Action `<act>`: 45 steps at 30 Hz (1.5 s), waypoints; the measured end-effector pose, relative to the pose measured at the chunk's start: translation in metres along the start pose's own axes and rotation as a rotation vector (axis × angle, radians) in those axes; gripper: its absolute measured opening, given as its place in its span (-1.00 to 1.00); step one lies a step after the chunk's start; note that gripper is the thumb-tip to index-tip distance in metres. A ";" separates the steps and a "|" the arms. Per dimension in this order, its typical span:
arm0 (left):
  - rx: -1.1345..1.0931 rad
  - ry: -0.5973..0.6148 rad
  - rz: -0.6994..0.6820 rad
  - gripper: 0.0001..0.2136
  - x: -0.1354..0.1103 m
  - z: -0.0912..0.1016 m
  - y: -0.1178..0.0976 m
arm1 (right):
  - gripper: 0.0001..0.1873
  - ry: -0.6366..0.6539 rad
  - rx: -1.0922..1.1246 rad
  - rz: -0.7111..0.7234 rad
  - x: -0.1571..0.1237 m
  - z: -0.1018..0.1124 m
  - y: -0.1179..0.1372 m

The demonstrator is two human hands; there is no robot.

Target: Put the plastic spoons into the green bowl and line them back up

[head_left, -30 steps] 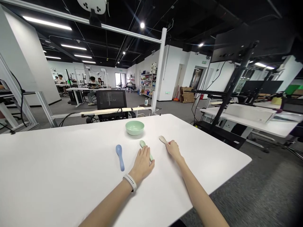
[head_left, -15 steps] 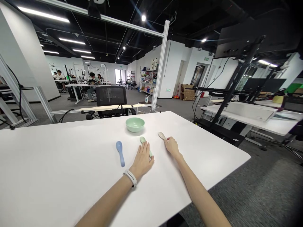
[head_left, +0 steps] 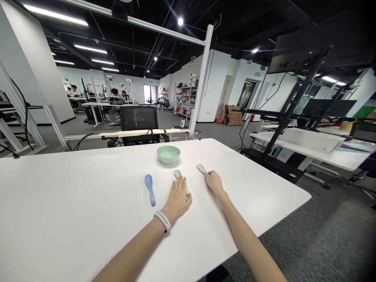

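Observation:
My left hand [head_left: 178,199] lies flat over the handle of a mint-green spoon [head_left: 177,173], whose bowl pokes out past my fingertips. A white band circles that wrist. My right hand [head_left: 214,183] curls around the handle of a beige spoon [head_left: 201,169], with the spoon's bowl pointing away from me. A periwinkle-blue spoon [head_left: 150,190] lies to the left of my left hand, untouched. Farther off, a mint-green bowl [head_left: 168,154] stands on the white table [head_left: 88,176].
The table's far and right edges are close, with grey carpet beyond. A black mesh chair [head_left: 138,119] stands behind the far edge, below an aluminium frame [head_left: 201,78]. Seated people [head_left: 115,107] work at a distant bench. A white desk [head_left: 308,141] stands to the right.
The view has shifted slightly, so the table sits a little differently in the picture. My hands, the spoons and the bowl keep the same places relative to one another.

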State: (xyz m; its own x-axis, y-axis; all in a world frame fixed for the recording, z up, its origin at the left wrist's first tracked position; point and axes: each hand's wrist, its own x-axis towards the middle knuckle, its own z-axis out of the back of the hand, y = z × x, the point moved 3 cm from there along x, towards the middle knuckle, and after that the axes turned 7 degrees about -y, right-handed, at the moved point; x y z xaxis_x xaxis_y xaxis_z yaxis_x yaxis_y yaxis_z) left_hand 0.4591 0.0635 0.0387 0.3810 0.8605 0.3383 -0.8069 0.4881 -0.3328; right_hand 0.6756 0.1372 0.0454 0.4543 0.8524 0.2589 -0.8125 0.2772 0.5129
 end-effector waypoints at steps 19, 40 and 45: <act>-0.012 -0.006 -0.005 -0.29 0.000 -0.002 0.000 | -0.73 0.009 0.072 -0.013 0.002 -0.001 -0.003; -0.025 0.022 0.001 -0.29 -0.001 0.006 -0.004 | -0.64 0.019 0.076 -0.011 0.004 -0.004 -0.007; -0.021 0.036 0.001 -0.28 -0.001 0.007 -0.005 | -0.63 0.028 0.083 -0.016 0.004 -0.002 -0.005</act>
State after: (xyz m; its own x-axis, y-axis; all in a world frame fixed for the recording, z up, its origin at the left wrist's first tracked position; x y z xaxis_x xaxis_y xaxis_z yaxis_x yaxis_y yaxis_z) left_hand 0.4595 0.0592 0.0465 0.3964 0.8654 0.3065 -0.7975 0.4900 -0.3520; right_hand 0.6811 0.1401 0.0417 0.4554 0.8605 0.2282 -0.7719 0.2539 0.5829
